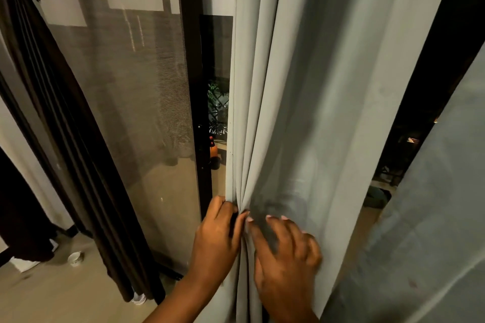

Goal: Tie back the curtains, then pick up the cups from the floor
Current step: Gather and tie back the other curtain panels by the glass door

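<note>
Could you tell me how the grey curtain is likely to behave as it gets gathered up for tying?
The grey curtain is probably floppy: it bunches into soft folds where the left hand pinches its edge. It looks fairly thick, so the bundle may feel bulky. The right hand lies flat on it; loose folds could slip free.

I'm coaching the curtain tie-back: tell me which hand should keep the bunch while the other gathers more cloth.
Left. The left hand already pinches the gathered folds of the grey curtain at their edge. The right hand lies spread on the loose cloth, probably freer to sweep more in.
</note>
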